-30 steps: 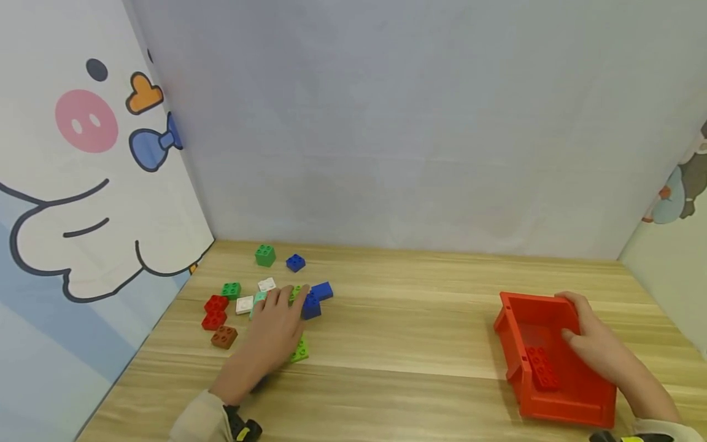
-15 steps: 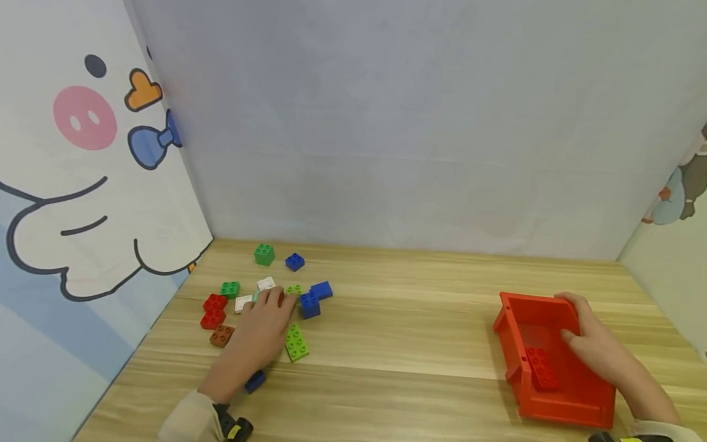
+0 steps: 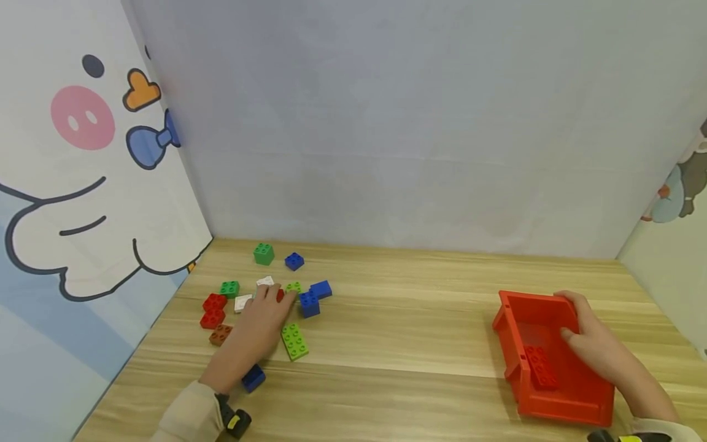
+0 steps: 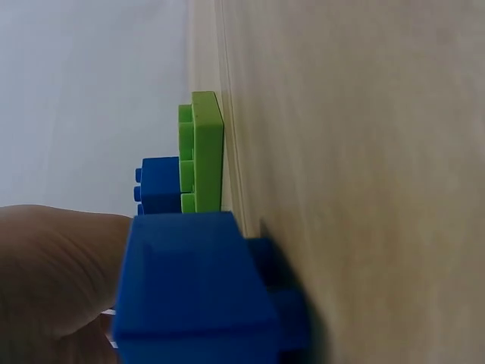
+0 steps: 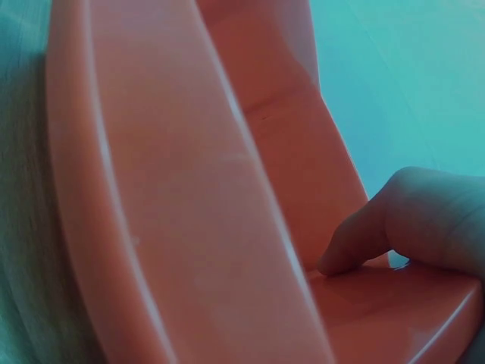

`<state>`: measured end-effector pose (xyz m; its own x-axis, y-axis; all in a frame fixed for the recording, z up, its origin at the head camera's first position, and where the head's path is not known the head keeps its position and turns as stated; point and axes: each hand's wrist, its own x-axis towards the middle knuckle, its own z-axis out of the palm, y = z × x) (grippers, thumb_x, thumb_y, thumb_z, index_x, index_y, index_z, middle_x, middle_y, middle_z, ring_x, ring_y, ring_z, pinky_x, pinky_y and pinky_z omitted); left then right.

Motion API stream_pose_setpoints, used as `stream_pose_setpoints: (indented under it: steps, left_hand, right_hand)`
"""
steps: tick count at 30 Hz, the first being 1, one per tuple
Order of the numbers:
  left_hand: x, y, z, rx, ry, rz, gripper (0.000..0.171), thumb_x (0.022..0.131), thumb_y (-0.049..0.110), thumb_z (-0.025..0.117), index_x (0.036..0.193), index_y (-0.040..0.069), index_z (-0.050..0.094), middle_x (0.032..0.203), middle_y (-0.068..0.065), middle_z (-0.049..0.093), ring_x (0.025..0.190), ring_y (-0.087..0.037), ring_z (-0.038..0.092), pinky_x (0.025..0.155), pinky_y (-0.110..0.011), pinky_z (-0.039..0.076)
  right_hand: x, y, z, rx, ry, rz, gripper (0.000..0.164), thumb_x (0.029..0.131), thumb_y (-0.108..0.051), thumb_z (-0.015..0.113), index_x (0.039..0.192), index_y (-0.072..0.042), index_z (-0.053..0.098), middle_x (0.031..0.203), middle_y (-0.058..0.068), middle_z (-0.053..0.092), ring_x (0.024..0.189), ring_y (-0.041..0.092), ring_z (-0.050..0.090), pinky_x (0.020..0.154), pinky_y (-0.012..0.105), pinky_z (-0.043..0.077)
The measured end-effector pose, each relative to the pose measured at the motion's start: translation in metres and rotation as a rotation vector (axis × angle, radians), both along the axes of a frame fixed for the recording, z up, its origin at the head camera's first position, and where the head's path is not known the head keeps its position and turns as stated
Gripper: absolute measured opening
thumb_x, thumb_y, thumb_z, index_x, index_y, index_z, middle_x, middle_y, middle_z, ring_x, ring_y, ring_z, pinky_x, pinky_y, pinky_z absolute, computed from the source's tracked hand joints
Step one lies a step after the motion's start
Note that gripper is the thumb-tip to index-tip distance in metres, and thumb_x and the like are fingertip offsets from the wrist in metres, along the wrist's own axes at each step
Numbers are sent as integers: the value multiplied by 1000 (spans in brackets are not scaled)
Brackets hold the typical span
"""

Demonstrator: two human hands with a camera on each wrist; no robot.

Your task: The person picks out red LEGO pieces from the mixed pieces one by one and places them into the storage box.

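Observation:
My left hand (image 3: 258, 328) reaches into the scattered toy building bricks, pinching a red brick (image 3: 280, 296) that shows between thumb and index finger. Beneath the hand the rest of that brick is hidden. A lime eight-stud brick (image 3: 294, 342) lies just right of the hand, and a dark blue brick (image 3: 253, 378) sits by the wrist. That blue brick (image 4: 197, 288) fills the front of the left wrist view. On the right, my right hand (image 3: 593, 341) grips the side wall of a red plastic bin (image 3: 569, 412), thumb inside. One long red brick (image 3: 541, 367) lies in the bin.
Red bricks (image 3: 213, 310), a brown brick (image 3: 221, 334), white bricks (image 3: 243, 303) and green bricks (image 3: 264, 253) lie around the left hand. Blue bricks (image 3: 309, 303) stand to its right. A grey cloth wall (image 3: 414, 153) closes off the table (image 3: 397, 344) behind.
My left hand has drawn back a little toward the lower left, baring the lime brick and the blue brick by the wrist. The red brick now shows at its fingertips. The right hand stays on the bin.

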<state>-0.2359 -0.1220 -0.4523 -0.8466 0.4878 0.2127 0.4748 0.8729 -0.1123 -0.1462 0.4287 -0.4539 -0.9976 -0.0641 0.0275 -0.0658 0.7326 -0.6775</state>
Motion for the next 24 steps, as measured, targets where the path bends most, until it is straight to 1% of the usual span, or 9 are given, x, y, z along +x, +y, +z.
stream_pose_setpoints:
  steps: [3, 7, 11, 17, 20, 24]
  left_hand:
    - [-3, 0, 2, -13, -3, -1, 42, 89, 3, 59, 128, 12, 48, 121, -23, 50, 109, -39, 41, 75, -51, 51]
    - [-7, -1, 6, -26, 3, -23, 48, 84, -3, 62, 128, 10, 49, 118, -21, 53, 107, -39, 43, 77, -48, 51]
    - [-10, -2, 5, -20, 15, -42, 52, 79, -7, 63, 127, 9, 51, 114, -20, 55, 104, -37, 44, 77, -45, 51]
    - [-14, -4, 2, 8, 39, -49, 43, 84, -1, 63, 125, 9, 52, 109, -18, 57, 99, -35, 44, 72, -44, 51]
    - [-15, -4, 1, 17, 43, -45, 39, 87, 2, 62, 124, 9, 52, 109, -18, 57, 99, -36, 44, 72, -44, 51]
    - [-16, -3, -1, 26, 38, -32, 39, 87, 1, 61, 124, 9, 52, 110, -20, 56, 104, -39, 43, 71, -47, 52]
  right_hand:
    - [0, 0, 0, 5, 4, -2, 59, 89, 8, 44, 139, 4, 12, 120, 34, 42, 94, 38, 51, 73, 50, 48]
    - [0, -1, 0, 20, -1, -13, 59, 90, 7, 45, 139, 3, 12, 121, 33, 42, 94, 38, 51, 73, 50, 48]
    - [1, -1, 1, 16, -5, -17, 59, 90, 7, 45, 139, 3, 12, 121, 33, 42, 93, 38, 52, 72, 49, 49]
    - [1, -2, 3, 3, 4, -14, 59, 90, 7, 44, 139, 2, 12, 120, 33, 42, 92, 37, 53, 69, 47, 50]
    - [1, -3, 3, 2, 3, -14, 59, 90, 7, 44, 139, 1, 12, 120, 33, 42, 92, 37, 52, 69, 47, 50]
    - [2, -2, 2, -3, -5, -12, 59, 90, 7, 44, 139, 1, 12, 121, 33, 42, 93, 37, 52, 70, 47, 49]
